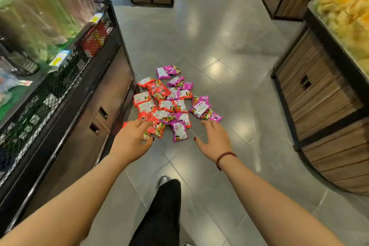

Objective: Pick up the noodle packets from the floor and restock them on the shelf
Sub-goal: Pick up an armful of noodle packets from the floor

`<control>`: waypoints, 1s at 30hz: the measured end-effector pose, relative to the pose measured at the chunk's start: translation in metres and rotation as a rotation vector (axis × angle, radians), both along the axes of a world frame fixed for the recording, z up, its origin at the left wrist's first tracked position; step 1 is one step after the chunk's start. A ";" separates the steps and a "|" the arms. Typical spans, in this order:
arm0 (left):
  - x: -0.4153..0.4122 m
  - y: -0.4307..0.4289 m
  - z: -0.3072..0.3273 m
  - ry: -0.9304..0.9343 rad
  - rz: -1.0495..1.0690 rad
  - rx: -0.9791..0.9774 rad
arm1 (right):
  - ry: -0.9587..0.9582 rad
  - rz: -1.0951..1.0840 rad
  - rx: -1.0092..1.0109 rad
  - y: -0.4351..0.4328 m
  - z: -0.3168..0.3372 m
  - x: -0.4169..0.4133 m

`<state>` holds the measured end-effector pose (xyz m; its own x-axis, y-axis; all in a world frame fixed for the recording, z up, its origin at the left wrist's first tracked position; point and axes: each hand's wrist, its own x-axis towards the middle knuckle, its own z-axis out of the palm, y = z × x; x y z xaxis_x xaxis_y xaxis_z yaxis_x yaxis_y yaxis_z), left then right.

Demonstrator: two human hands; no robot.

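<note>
The left hand (131,140) and right hand (214,140) are stretched out open and empty over noodle packets (171,104) scattered on the floor (219,36).

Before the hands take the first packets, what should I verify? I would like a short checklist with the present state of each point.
1. Both hands free: ok. The left hand and right hand hold nothing, fingers spread.
2. Noodle packets near the hands: ok. The pile lies on the floor just ahead of them.
3. Contact already made: cannot tell. The left fingers overlap a red packet in this view.
4. Shoe apart from the pile: ok.
5. Room on the shelf: cannot tell, blurred.
</note>
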<state>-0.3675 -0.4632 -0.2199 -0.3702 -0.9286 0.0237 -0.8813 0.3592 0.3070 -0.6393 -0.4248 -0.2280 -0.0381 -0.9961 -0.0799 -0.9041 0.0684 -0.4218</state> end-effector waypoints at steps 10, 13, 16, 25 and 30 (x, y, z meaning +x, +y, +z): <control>0.001 -0.180 -0.013 0.009 0.051 0.085 | -0.001 0.001 0.075 -0.171 -0.021 0.000; -0.004 -0.217 -0.019 0.021 0.065 0.114 | -0.005 0.013 0.109 -0.206 -0.030 -0.008; -0.014 -0.248 -0.028 0.046 0.081 0.126 | -0.014 0.024 0.152 -0.246 -0.039 -0.019; -0.051 -0.333 -0.091 0.079 0.312 0.287 | -0.078 0.126 0.276 -0.375 -0.096 -0.057; -0.069 -0.371 -0.148 0.109 0.450 0.384 | -0.079 0.158 0.433 -0.430 -0.153 -0.068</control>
